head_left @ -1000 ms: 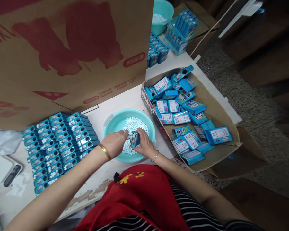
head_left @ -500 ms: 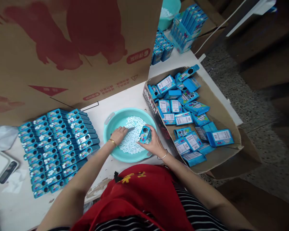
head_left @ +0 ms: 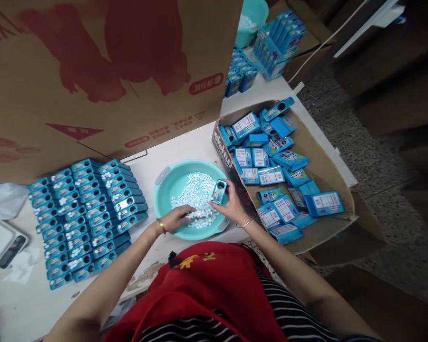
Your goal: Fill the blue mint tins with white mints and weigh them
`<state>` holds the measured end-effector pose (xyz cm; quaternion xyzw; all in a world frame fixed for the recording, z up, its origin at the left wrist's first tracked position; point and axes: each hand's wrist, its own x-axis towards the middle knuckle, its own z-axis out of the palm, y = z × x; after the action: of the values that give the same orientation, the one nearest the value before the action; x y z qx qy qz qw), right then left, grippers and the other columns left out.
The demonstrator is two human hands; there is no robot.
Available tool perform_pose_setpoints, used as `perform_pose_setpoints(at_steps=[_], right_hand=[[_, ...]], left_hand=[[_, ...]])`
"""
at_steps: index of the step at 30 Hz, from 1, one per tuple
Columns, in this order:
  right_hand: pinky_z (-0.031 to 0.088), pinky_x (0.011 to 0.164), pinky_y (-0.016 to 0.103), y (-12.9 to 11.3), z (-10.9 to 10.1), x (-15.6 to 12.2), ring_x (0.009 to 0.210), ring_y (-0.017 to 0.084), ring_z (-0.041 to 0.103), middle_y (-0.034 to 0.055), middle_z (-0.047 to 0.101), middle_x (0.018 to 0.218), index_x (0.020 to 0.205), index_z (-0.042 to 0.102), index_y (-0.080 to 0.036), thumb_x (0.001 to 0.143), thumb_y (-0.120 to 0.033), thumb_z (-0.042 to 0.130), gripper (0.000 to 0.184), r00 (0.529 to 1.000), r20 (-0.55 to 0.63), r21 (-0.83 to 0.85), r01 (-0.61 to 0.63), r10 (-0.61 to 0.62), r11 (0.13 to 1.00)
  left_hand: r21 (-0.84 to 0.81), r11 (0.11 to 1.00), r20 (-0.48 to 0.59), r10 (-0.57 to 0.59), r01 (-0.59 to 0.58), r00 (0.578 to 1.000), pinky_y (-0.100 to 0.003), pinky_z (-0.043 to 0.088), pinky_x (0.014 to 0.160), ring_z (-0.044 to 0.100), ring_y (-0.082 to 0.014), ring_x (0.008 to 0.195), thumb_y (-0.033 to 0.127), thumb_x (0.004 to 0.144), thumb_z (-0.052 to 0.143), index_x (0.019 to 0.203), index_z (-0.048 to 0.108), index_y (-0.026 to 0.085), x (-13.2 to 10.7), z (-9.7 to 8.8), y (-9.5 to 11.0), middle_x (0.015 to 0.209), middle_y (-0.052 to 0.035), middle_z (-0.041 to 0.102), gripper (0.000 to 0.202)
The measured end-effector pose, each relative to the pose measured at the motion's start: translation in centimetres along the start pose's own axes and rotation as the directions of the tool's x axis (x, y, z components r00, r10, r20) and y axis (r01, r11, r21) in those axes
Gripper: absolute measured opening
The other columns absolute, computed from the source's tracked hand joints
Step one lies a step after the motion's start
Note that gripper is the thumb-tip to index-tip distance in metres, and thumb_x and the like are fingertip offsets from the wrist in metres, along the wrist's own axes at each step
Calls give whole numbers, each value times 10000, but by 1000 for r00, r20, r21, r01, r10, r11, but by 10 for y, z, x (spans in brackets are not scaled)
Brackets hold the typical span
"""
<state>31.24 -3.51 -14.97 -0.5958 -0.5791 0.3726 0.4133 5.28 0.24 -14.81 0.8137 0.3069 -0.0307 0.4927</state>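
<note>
Fingers of our right hand (head_left: 234, 207) pinch a small blue rectangular box (head_left: 218, 192) over the right side of a round turquoise plastic basin (head_left: 165, 191); our left hand (head_left: 175, 219), fingers bunched, rests among its small white pellets (head_left: 199, 184), though we cannot tell what those fingers grip.

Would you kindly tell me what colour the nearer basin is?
The basin is pale turquoise, as the head view shows.

A: Tabletop (head_left: 180, 145) condition?
B: White; finish worn away along the near edge.
A: Floor (head_left: 326, 102) specification?
B: Speckled, with straight joint lines; located right of the tabletop, under dim light.
</note>
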Motion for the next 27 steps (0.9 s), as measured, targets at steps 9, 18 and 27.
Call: perform_pose_setpoints(at_steps=[9,18,27], right_hand=[[343,1123,511,0,19,-10,1347,308,391,171,424,1393,1401,289,-188,695,-281,708,826,970,169,-137,199,-175,970],[361,1111,539,-2,39,-17,1337,320,399,185,455,1360,1404,290,-175,722,-332,710,817,967,149,-183,231,-205,956],[363,1115,523,1,28,-12,1347,314,395,179,438,1388,1417,280,-186,725,-346,725,838,986,121,-179,139,-119,974]], left_hand=[[218,975,-110,-28,52,993,-312,483,856,601,-176,956,207,904,437,1194,542,201,-19,-78,70,1071,-70,620,308],[676,647,-137,-362,354,922,-323,484,644,635,-217,767,42,868,344,1021,580,128,14,-65,153,923,-122,611,293],[570,730,-291,-250,378,923,-313,476,721,590,-201,857,154,905,377,1159,546,194,14,-74,90,1008,-86,565,308]])
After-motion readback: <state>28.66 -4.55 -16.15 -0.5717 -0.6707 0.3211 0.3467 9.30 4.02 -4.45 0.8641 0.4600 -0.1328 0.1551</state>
